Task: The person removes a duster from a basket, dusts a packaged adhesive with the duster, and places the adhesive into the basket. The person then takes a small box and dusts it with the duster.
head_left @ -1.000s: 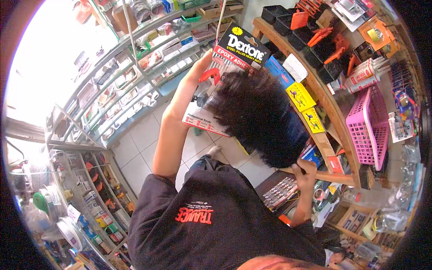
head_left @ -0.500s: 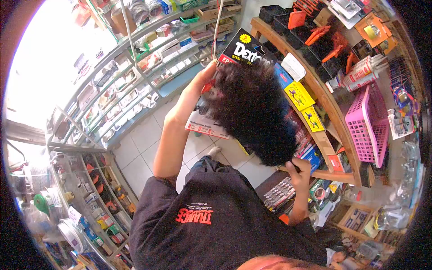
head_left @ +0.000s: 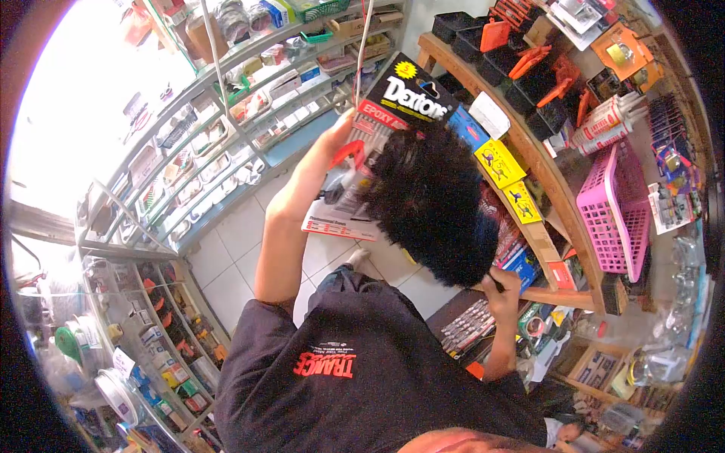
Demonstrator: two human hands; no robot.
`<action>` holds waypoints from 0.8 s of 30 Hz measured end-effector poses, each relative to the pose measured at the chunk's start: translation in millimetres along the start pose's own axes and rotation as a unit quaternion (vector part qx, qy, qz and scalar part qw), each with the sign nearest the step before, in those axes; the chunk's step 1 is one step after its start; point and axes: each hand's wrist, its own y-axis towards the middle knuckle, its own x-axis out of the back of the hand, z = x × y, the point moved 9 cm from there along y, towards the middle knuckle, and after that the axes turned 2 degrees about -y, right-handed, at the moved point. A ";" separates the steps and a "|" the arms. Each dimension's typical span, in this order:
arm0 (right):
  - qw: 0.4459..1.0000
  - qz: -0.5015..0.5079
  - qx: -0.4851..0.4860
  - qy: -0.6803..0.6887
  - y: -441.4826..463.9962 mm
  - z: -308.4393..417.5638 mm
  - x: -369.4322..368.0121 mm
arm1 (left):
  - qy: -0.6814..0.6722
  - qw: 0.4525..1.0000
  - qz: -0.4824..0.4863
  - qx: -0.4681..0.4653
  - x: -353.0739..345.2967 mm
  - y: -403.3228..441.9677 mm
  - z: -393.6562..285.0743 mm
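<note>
My left hand [head_left: 341, 134] is closed on the left edge of a Dexton epoxy blister pack [head_left: 411, 97], holding it up at a slant. The card has a black and red header, and grey and red items show behind its clear front. A fluffy black duster [head_left: 434, 200] lies across the right part of the pack and hides it. My right hand [head_left: 504, 293] is wrapped round the duster's handle end, lower right of the bristles; most of the handle is hidden.
Wire-fronted shelves [head_left: 219, 143] with small goods curve along the left. On the right, a wooden rack [head_left: 581, 226] bears yellow boxes [head_left: 502, 162], black bins [head_left: 483, 45] and a pink basket [head_left: 615, 215]. White floor tiles [head_left: 230, 279] lie below.
The duster has shifted down and is less blurred, uncovering more of the pack's header and front. The pack has moved slightly down and left in my left hand.
</note>
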 end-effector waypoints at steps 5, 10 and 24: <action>0.996 0.054 -0.069 -0.007 -10.3 -38.9 -8.2 | 0.028 0.998 -0.010 -0.063 24.0 7.0 0.0; 1.000 0.010 -0.021 -0.010 -4.7 -13.0 -0.9 | 0.082 0.997 -0.005 -0.014 13.6 4.7 6.8; 0.996 0.084 -0.010 -0.025 -5.7 -12.3 -24.4 | 0.045 0.997 -0.036 -0.056 8.7 1.2 -6.1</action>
